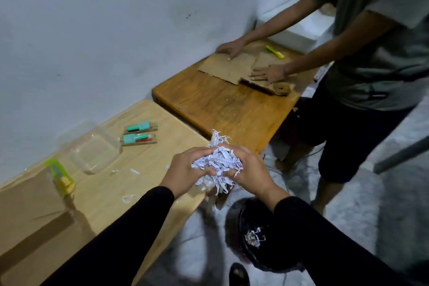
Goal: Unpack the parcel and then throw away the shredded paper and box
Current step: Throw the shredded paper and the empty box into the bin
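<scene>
We are cupping the shredded paper [218,162] between left hand [185,169] and right hand [249,170], fingers clamped around it, beside the bench [139,183], above the bin [253,234]; loose strips risk slipping onto the floor.

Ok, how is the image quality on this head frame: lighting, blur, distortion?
Head view: dim, flat indoor light, no glare; the shredded paper between the left hand and right hand is the brightest, sharpest thing. The dark bin below is murky and smeared. Wide-angle bending curves the light table edge and the wall.
</scene>
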Demonstrator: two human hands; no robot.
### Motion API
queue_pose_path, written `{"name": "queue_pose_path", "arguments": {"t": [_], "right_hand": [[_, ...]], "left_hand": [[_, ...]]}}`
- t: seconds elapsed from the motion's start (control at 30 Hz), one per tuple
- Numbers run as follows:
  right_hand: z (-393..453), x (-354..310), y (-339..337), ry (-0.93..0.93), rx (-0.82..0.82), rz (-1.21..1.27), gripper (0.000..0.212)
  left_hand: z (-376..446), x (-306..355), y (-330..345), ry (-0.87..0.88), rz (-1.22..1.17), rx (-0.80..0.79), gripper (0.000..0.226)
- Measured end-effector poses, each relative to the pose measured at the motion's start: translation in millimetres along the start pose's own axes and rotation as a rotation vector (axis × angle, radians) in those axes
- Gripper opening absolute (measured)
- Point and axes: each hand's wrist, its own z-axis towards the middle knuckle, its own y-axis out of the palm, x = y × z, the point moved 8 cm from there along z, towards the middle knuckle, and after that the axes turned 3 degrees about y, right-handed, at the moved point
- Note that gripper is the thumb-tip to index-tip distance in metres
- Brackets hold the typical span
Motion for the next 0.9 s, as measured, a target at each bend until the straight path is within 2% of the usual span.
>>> {"name": "queue_pose_path", "arguments": {"t": [0.27,0.43,0.53,0.67,0.8,0.9], "right_hand": [[-73,129,-69,0.274,0.113,-0.037,0.064],[-108,239,-65,0.436,0.095,-0.073,0.06],[-123,306,-52,0.531,0.082,-0.1,0.059],[-131,383,-26,0.615,0.028,-0.118,0.064],[-133,427,-1,0.681,-0.086,-0.125,0.068],[-135,435,7,0.701,-0.187,-0.216,0.065]], "left_hand": [[26,2,170,0.015,-0.044,-0.293,0.048],[27,-35,280,-0.012,-0.008,-0.427,0.063],[25,-71,342,-0.058,0.029,-0.494,0.049],[23,-124,408,-0.099,0.126,-0.464,0.039],[16,-166,455,-0.125,0.319,-0.522,0.055],[12,-181,465,-0.161,0.446,-0.58,0.057]]}}
